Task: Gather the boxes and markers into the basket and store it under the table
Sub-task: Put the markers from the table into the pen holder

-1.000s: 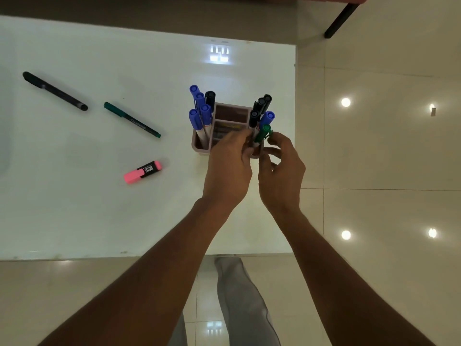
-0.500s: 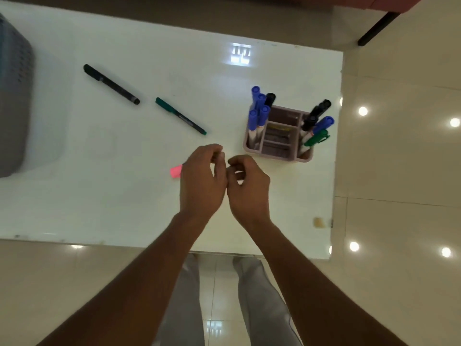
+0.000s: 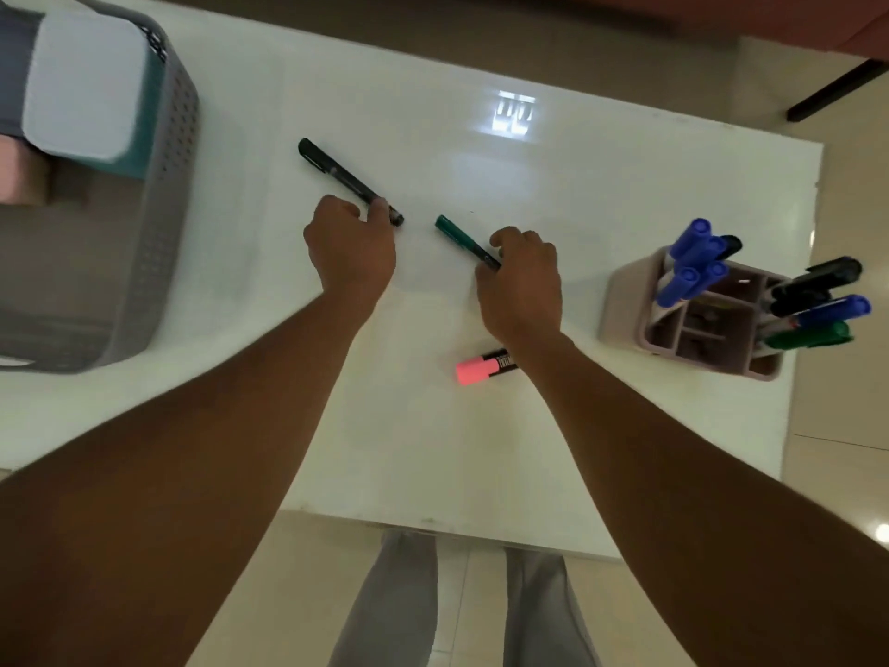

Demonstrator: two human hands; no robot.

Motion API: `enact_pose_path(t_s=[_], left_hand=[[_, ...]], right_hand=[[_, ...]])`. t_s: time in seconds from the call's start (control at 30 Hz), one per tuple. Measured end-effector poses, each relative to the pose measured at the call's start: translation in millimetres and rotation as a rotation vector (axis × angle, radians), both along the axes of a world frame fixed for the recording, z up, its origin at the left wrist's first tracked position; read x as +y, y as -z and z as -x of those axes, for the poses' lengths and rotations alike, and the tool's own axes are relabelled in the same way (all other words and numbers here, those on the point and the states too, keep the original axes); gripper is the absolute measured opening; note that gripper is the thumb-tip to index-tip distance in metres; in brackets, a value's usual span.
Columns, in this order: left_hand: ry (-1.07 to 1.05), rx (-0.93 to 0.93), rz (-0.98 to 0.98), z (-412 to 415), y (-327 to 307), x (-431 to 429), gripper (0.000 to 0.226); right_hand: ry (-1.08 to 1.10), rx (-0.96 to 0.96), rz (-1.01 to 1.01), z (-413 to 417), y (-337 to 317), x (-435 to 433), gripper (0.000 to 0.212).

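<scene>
While over white table (image 3: 625, 209), left fingers (image 3: 339, 207) round black marker (image 3: 336, 173), right (image 3: 507, 237) round green marker (image 3: 461, 238).

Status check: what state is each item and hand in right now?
Black marker: lying flat, left hand pinches its near end.
Green marker: lying flat, right hand pinches its near end.
Pink highlighter: lying loose, capped.
Organiser: upright, holding markers.
Basket: upright, boxes inside.

Grey perforated basket (image 3: 178, 185) sat far left w/ a pale-topped teal box (image 3: 82, 84) & a pink box (image 3: 14, 170) inside. 3 loose: black marker (image 3: 336, 173), green marker (image 3: 459, 238), both diagonal; pink highlighter (image 3: 481, 369) nearer. Pink organiser box (image 3: 625, 300) at right held blue markers (image 3: 692, 262), tilted.
</scene>
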State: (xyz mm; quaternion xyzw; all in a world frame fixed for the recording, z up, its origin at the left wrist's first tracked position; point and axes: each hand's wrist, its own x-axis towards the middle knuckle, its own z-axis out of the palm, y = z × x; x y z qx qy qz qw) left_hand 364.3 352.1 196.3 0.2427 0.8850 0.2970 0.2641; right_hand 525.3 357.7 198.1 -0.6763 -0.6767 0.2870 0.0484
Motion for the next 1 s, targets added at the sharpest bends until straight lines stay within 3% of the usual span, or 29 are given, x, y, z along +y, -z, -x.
enact_pose_path(t_s=[0.27,0.4,0.57,0.77,1.0], left_hand=[[-0.070,-0.163,0.062,12.8,7.6,28.7,0.041],[0.178,-0.228,-0.078,-28.0,-19.2,4.8,0.027],[0.382,-0.327,-0.288,-95.4,-66.8,-26.7,0.015],[0.505,-0.512,-0.373,-164.9,-117.9,-50.1,0.020],[0.637,-0.345,-0.306,-212.4,-95.2,-45.6,0.019]], right_hand=[[0.116,0.100,-0.018,7.7,6.1,-5.7,0.013],[0.285,0.348,0.046,-1.8,-8.0,-6.1,0.011],[0.434,0.575,-0.105,-27.0,-55.6,-25.1,0.009],[0.501,0.648,-0.310,-106.9,-110.8,-55.0,0.015],[0.536,0.591,-0.434,-174.9,-124.5,-55.5,0.017]])
